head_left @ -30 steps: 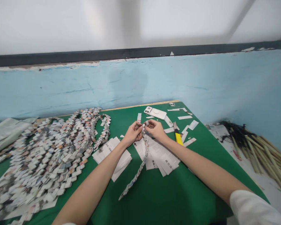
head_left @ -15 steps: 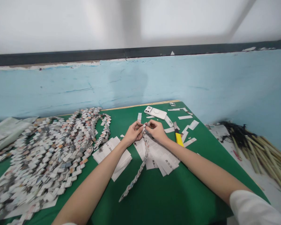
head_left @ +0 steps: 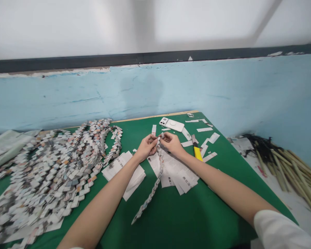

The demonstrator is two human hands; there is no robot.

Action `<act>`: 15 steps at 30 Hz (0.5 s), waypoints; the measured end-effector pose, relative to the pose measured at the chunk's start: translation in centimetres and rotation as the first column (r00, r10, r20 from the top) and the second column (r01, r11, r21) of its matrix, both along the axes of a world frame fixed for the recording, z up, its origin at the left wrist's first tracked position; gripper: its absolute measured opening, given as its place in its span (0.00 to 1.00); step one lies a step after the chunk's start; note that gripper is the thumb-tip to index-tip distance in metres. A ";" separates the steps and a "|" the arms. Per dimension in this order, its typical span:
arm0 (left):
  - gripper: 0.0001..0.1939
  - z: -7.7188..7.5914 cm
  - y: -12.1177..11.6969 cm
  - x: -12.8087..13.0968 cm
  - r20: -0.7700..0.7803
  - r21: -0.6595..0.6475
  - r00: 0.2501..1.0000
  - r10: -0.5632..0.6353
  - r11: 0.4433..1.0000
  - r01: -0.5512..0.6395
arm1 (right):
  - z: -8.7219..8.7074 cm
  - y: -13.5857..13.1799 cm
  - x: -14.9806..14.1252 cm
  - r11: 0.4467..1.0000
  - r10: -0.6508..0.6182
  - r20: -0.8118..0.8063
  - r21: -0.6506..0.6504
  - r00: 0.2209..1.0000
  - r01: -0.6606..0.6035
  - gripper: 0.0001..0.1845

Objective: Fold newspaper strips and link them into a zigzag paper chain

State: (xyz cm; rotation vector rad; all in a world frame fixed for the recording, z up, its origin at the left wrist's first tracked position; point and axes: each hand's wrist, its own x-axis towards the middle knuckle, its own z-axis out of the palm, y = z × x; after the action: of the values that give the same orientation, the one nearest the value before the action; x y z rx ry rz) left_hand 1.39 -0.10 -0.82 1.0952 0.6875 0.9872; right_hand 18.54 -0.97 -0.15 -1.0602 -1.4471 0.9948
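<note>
A chain of folded paper links (head_left: 155,186) hangs from my fingers and trails toward me over the green table (head_left: 191,214). Its top end is pinched by my left hand (head_left: 147,147), whose fingers are closed. My right hand (head_left: 172,143) is closed at the same end, with a small white paper strip (head_left: 163,135) standing up at its fingertips. Beneath the hands and to the right lie fanned newspaper sheets (head_left: 181,173). More cut sheets (head_left: 126,169) lie under and beside my left forearm. The exact fold between the fingertips is too small to make out.
A large heap of folded paper chains (head_left: 59,173) covers the left side. Beyond my right hand lie a white phone (head_left: 171,124), a yellow utility knife (head_left: 197,152) and loose paper strips (head_left: 204,130). Wooden sticks (head_left: 295,173) are piled on the floor at right.
My hands stay at the chain's top end. The fingers of my right hand have shifted slightly, and a white paper strip now shows more plainly above them.
</note>
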 end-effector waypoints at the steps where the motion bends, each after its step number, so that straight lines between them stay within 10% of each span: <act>1: 0.25 0.0 0.0 0.0 -0.002 -0.003 1.000 0.000 1.000 0.000 | 0.0 0.0 0.0 1.000 -0.001 0.002 -0.002 1.000 0.001 0.12; 15: 0.26 0.2 0.3 -0.2 0.051 -0.072 0.997 0.059 0.996 -0.055 | 0.5 -0.1 0.1 1.000 0.004 -0.100 -0.015 0.995 -0.005 0.19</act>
State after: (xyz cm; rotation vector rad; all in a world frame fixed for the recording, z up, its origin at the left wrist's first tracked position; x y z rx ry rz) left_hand 1.24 0.22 -0.58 0.9888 0.7085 1.0299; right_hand 18.61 -1.05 0.30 -1.0041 -1.3629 1.0490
